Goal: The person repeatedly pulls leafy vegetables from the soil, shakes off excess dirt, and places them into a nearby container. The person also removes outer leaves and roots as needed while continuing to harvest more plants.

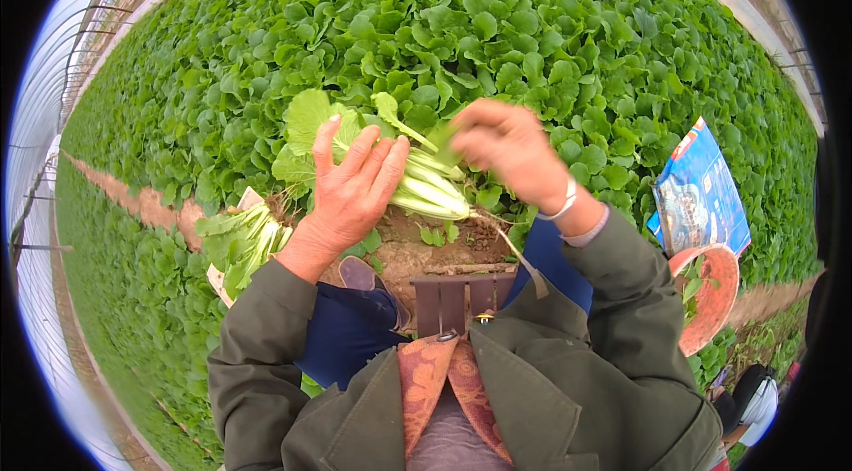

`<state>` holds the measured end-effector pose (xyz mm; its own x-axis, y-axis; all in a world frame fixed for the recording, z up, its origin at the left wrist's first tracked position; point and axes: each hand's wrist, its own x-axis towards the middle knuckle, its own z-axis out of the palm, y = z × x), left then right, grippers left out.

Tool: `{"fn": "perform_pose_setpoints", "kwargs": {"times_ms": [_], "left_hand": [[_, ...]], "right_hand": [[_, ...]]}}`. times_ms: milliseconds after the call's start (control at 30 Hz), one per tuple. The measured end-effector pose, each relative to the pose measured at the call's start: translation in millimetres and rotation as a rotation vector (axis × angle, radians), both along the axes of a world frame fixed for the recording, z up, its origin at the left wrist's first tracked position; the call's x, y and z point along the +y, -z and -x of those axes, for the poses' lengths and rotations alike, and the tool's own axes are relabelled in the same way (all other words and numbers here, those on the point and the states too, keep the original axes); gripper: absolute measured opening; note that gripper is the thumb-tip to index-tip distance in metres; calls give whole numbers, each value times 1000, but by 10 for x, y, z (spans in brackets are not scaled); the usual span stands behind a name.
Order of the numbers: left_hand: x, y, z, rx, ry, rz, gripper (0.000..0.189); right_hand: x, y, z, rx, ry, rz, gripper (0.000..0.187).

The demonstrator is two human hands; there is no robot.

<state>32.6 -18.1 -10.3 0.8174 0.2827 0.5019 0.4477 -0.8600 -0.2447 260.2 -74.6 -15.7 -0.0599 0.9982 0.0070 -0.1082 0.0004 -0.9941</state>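
My left hand [356, 181] grips a leafy green vegetable plant [432, 191] from above, fingers spread over its leaves and stems. The plant lies slanted, with broad leaves to the left and its pale stem base to the right. My right hand [509, 141] is blurred by motion just above the stems. A blurred green leaf [444, 143] shows at its fingertips. To the left of my left wrist lies a bunch of pulled greens [249, 241], roots still on, on a pale flat support [219, 284] partly covered by them.
Dense leafy greens [466, 25] fill the bed ahead. Brown slats [459, 301] sit between my legs above bare soil [399, 244]. On the right are a blue printed plastic bag [705, 191] and a reddish bucket [725, 291] holding leaves. Another person [752, 401] appears at lower right.
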Motion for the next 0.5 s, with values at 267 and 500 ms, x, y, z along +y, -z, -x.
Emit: {"fn": "perform_pose_setpoints", "kwargs": {"times_ms": [267, 500], "left_hand": [[70, -147, 99, -104, -22, 0, 32], [121, -121, 82, -106, -54, 31, 25]], "right_hand": [[-202, 128, -197, -516, 2, -299, 32], [-155, 24, 60, -689, -59, -699, 25]]}}
